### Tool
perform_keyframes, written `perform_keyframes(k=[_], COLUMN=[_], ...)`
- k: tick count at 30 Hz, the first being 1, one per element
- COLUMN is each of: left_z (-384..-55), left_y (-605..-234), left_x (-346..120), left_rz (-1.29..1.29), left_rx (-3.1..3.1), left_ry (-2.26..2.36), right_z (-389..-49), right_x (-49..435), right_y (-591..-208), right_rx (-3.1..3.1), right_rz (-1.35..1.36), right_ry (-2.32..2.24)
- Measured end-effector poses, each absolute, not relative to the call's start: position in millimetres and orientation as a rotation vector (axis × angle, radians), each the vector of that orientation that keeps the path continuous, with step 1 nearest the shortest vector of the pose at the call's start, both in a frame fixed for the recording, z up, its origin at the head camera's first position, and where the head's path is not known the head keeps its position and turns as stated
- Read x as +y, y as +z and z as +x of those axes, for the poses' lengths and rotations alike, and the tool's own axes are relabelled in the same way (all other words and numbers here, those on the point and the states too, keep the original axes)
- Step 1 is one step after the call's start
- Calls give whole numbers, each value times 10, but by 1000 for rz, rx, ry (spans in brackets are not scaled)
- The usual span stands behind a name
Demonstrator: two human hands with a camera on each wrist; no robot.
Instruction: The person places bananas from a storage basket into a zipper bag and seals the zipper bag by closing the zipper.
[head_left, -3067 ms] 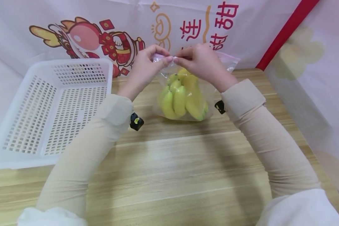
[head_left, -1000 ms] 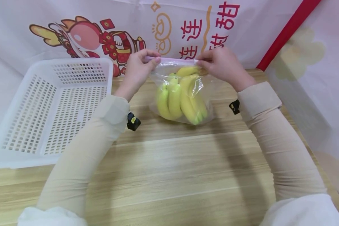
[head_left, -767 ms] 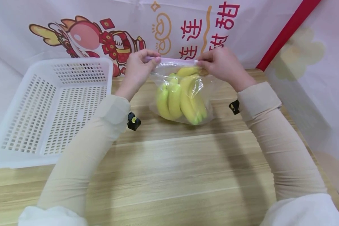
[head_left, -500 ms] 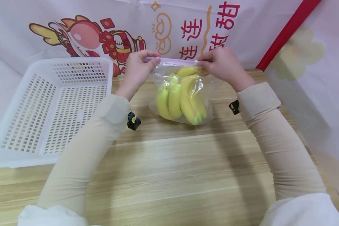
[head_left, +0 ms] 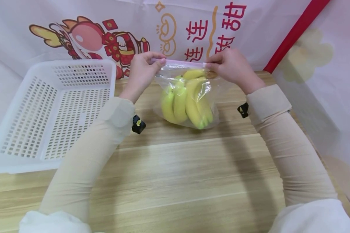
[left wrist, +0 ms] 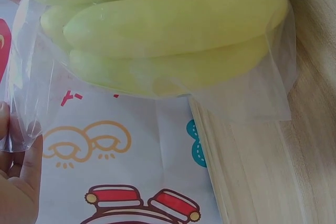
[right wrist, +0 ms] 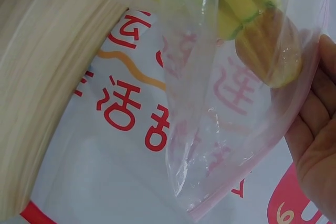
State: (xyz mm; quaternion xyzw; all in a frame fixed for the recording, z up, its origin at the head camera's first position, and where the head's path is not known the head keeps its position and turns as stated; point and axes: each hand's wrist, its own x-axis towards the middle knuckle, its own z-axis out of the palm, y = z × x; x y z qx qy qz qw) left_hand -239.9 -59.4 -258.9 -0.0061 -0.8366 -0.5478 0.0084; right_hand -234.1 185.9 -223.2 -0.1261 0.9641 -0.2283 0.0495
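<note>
A clear zip bag (head_left: pixel 215 106) holds a bunch of yellow bananas (head_left: pixel 179 103) with green tips, near the back of the table. My left hand (head_left: pixel 141 72) pinches the left end of the bag's pink zip strip (head_left: pixel 183 62) between thumb and fingers. Along the same strip, my right hand (head_left: pixel 233 67) pinches farther right, at a small white piece (head_left: pixel 204 65). In the right wrist view the brown stem end (right wrist: pixel 270 45) of the bananas shows through the plastic, beside my right hand (right wrist: pixel 320 135). The left wrist view shows the bananas (left wrist: pixel 173 24) up close.
A white perforated basket (head_left: pixel 113 77) stands on the wooden table (head_left: pixel 175 181) at the left. Behind the bag hangs a white printed cloth (head_left: pixel 250 35) with red lettering and a cartoon figure. Black wrist devices (head_left: pixel 138 124) sit at both cuffs.
Since the oldest frame, my right hand has moved right along the zip strip, away from my left hand, and the strip has straightened. In the last second, it shifts only slightly right.
</note>
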Motion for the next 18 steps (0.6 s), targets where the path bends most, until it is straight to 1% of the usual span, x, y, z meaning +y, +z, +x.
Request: perform_keyframes(k=[18], left_z=[-2396], left_y=[-2576], left_x=[-610], left_rz=[19], left_rx=[-2585], left_ry=[-1727], right_z=[-2380], right_x=[1963], right_y=[-2247], right_rx=[2957], right_rz=[-330], right_ry=[-676])
